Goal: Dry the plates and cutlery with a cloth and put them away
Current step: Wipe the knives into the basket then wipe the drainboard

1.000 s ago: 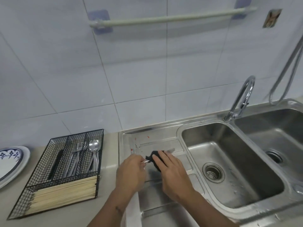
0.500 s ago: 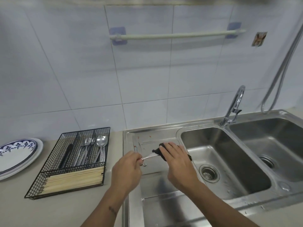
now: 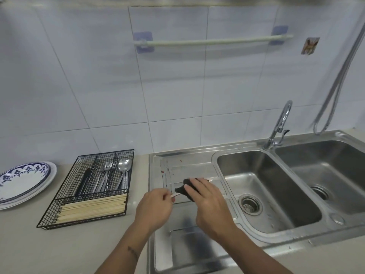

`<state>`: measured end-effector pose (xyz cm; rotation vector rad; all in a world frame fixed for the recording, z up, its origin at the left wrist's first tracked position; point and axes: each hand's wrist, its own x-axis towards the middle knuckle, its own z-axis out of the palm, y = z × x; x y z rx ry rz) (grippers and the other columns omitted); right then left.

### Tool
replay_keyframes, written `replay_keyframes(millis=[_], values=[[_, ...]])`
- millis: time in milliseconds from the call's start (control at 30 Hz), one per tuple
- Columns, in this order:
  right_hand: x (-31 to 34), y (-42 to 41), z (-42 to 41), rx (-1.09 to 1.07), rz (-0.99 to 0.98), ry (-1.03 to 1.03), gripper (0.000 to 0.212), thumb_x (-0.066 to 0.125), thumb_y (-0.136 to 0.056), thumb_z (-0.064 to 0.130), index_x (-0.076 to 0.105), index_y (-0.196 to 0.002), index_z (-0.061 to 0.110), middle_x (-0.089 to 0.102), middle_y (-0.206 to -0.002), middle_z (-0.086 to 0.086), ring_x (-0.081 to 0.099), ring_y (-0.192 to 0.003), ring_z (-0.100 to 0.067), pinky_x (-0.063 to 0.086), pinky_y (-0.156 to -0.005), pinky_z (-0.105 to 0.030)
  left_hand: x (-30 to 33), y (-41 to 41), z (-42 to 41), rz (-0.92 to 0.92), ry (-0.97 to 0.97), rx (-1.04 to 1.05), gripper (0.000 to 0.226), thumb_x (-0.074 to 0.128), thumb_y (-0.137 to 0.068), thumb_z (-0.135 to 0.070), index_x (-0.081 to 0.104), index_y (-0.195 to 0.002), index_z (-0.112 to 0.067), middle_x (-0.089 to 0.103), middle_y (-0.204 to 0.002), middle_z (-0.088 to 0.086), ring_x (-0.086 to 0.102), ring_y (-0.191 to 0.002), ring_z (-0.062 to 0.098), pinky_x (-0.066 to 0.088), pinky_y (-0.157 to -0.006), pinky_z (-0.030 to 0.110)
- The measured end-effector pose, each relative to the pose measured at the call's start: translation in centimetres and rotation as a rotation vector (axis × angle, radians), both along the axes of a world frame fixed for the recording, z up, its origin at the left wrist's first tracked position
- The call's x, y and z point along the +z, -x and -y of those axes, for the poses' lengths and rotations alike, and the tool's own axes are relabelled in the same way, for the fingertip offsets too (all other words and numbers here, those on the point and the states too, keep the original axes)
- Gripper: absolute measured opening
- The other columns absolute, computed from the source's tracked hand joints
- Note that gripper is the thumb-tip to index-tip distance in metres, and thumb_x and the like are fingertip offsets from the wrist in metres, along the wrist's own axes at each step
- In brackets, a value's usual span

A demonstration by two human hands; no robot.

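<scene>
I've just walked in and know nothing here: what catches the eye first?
Two hands over the steel draining board: the right hand wraps a dark cloth round a thin utensil that the left hand pinches. To the left stand a wire cutlery tray and blue-patterned plates.

You are seeing: round white plate with blue floral border (image 3: 23,178) | black wire-mesh cutlery tray (image 3: 87,186) | black cloth (image 3: 186,189) | silver steel sink (image 3: 266,192) | pale blue-white wall tiles (image 3: 173,86)
</scene>
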<state>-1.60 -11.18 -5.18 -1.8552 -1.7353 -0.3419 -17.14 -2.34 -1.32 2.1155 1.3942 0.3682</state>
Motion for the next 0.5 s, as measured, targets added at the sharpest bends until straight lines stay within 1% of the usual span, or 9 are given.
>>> replay_keyframes(millis=[67, 133, 233, 300, 333, 367, 433, 467, 500], values=[[-0.3, 0.0, 0.3, -0.001, -0.012, 0.02, 0.073, 0.066, -0.055, -0.008, 0.06, -0.124, 0.015, 0.06, -0.127, -0.004, 0.052, -0.121, -0.026, 0.042, -0.104, -0.04, 0.3, -0.2, 0.2, -0.017, -0.001, 0.02, 0.027, 0.05, -0.098, -0.034, 0.07, -0.083, -0.025, 0.065, -0.069, -0.012, 0.059, -0.065, 0.008, 0.039, -0.058, 0.026], [-0.3, -0.2, 0.3, -0.051, -0.073, 0.054, 0.074, 0.066, -0.056, -0.009, 0.059, -0.125, 0.015, 0.058, -0.127, -0.003, 0.048, -0.123, -0.026, 0.044, -0.103, -0.043, 0.1, 0.0, 0.5, -0.026, 0.031, 0.029, 0.028, 0.052, -0.098, -0.041, 0.07, -0.081, -0.028, 0.062, -0.067, -0.015, 0.058, -0.065, 0.005, 0.038, -0.058, 0.025], [-0.7, 0.6, 0.1, 0.047, -0.002, 0.082, 0.075, 0.067, -0.06, -0.007, 0.055, -0.13, 0.016, 0.055, -0.135, -0.003, 0.045, -0.13, -0.026, 0.037, -0.109, -0.047, -0.1, 0.1, 0.8, 0.074, 0.151, 0.029, 0.022, 0.056, -0.099, -0.036, 0.073, -0.086, -0.031, 0.064, -0.065, -0.011, 0.056, -0.061, 0.01, 0.043, -0.06, 0.027], [-1.0, 0.7, 0.1, 0.093, 0.06, 0.098, 0.077, 0.069, -0.06, -0.005, 0.053, -0.132, 0.016, 0.054, -0.136, -0.004, 0.045, -0.13, -0.026, 0.034, -0.111, -0.045, -0.1, 0.0, 0.8, 0.053, 0.158, 0.024, 0.022, 0.055, -0.099, -0.033, 0.073, -0.088, -0.032, 0.063, -0.063, -0.009, 0.055, -0.059, 0.011, 0.043, -0.059, 0.028], [-1.1, 0.3, 0.1, 0.057, 0.047, 0.102, 0.077, 0.069, -0.059, -0.005, 0.054, -0.132, 0.016, 0.055, -0.134, -0.004, 0.047, -0.128, -0.026, 0.034, -0.112, -0.044, -0.2, 0.0, 0.8, 0.019, 0.151, 0.026, 0.022, 0.054, -0.1, -0.033, 0.072, -0.087, -0.032, 0.064, -0.064, -0.01, 0.056, -0.06, 0.011, 0.042, -0.059, 0.027], [-1.1, -0.1, 0.2, 0.003, 0.005, 0.108, 0.078, 0.069, -0.057, -0.007, 0.056, -0.131, 0.015, 0.057, -0.133, -0.004, 0.049, -0.126, -0.027, 0.034, -0.112, -0.042, -0.4, 0.1, 0.9, 0.004, 0.154, 0.036, 0.023, 0.053, -0.1, -0.031, 0.071, -0.085, -0.033, 0.066, -0.068, -0.01, 0.059, -0.063, 0.011, 0.045, -0.061, 0.027], [-0.8, -0.3, 0.4, -0.047, -0.048, 0.125, 0.08, 0.07, -0.055, -0.008, 0.056, -0.131, 0.014, 0.057, -0.133, -0.006, 0.049, -0.127, -0.029, 0.032, -0.111, -0.042, -0.5, 0.3, 1.0, 0.027, 0.205, 0.058, 0.026, 0.053, -0.099, -0.026, 0.07, -0.08, -0.031, 0.07, -0.076, -0.007, 0.066, -0.076, 0.015, 0.056, -0.075, 0.034], [-0.8, -0.2, 0.4, -0.018, -0.026, 0.129, 0.083, 0.072, -0.055, -0.008, 0.055, -0.132, 0.014, 0.056, -0.136, -0.007, 0.049, -0.128, -0.03, 0.031, -0.112, -0.044, -0.4, 0.3, 1.0, 0.044, 0.228, 0.063, 0.026, 0.053, -0.098, -0.023, 0.071, -0.08, -0.028, 0.071, -0.08, -0.006, 0.067, -0.081, 0.017, 0.057, -0.081, 0.038], [-1.0, 0.1, 0.5, 0.037, 0.007, 0.139, 0.084, 0.074, -0.055, -0.008, 0.054, -0.133, 0.015, 0.055, -0.137, -0.007, 0.048, -0.129, -0.029, 0.03, -0.112, -0.045, -0.3, 0.3, 1.1, 0.042, 0.23, 0.061, 0.025, 0.053, -0.097, -0.021, 0.071, -0.08, -0.025, 0.072, -0.082, -0.004, 0.068, -0.083, 0.019, 0.057, -0.081, 0.038]])
